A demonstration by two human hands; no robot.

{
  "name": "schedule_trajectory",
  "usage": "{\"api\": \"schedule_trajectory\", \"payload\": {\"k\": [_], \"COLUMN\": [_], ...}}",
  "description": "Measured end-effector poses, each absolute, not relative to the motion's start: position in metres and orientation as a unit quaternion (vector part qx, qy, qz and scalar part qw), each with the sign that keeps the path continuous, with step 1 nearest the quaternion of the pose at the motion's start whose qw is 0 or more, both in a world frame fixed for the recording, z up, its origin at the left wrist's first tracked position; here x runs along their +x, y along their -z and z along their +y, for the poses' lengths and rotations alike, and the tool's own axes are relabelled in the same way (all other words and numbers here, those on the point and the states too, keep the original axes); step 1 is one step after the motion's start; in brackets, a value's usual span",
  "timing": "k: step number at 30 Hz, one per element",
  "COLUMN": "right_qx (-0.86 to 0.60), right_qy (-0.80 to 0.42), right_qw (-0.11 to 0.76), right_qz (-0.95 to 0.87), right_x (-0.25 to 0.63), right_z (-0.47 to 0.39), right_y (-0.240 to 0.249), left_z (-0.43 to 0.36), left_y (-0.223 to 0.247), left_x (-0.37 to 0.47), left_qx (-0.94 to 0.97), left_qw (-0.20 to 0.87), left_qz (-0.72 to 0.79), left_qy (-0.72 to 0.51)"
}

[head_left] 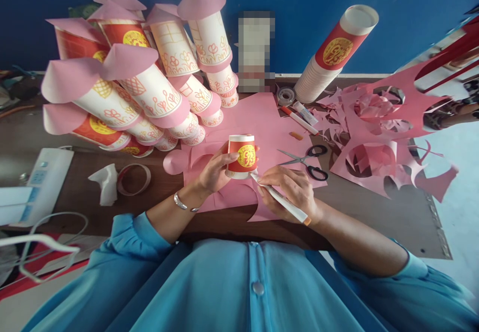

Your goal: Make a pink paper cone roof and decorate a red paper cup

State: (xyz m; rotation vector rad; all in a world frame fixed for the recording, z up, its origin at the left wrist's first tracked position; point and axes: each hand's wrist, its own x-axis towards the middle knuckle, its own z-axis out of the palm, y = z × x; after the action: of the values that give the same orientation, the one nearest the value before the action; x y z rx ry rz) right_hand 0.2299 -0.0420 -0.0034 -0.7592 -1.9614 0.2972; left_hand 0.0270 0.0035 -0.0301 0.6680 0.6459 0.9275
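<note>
My left hand (215,171) is wrapped round a red paper cup (242,153) with a gold emblem and white bands at top and bottom. Between the fingers of my right hand (290,192) is a white marker pen (288,205) with an orange end. Its tip meets the cup's lower white band or sits just beside it; I cannot tell which. Faint marks show on that band. Beneath both hands lie pink paper sheets (224,199). Black-handled scissors (305,161) rest partly open on the paper, just beyond my right hand.
Stacked cup towers with pink cone roofs (142,85) crowd the back left. A tall stack of cups (318,80) leans at back right, near a tape roll (285,96), another marker (299,120) and a glue stick (306,113). Cut pink scraps (374,117) cover the right side.
</note>
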Motion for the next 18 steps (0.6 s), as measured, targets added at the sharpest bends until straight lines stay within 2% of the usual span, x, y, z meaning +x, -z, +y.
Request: {"api": "schedule_trajectory", "payload": {"k": [9,18], "right_qx": [-0.313,-0.333], "right_qy": [-0.130,-0.188], "right_qw": [0.485,0.462], "right_qz": [-0.806,-0.800], "right_x": [0.2300,0.2310], "right_z": [-0.0425,-0.0441], "right_y": [0.0044,0.0005], "left_z": [0.0040,0.0031], "left_y": [0.0302,0.0319], "left_x": [0.0266,0.0251], "left_qx": [0.318,0.327], "left_qw": [0.791,0.792], "left_qz": [0.297,0.290], "left_qy": [-0.430,-0.426]}}
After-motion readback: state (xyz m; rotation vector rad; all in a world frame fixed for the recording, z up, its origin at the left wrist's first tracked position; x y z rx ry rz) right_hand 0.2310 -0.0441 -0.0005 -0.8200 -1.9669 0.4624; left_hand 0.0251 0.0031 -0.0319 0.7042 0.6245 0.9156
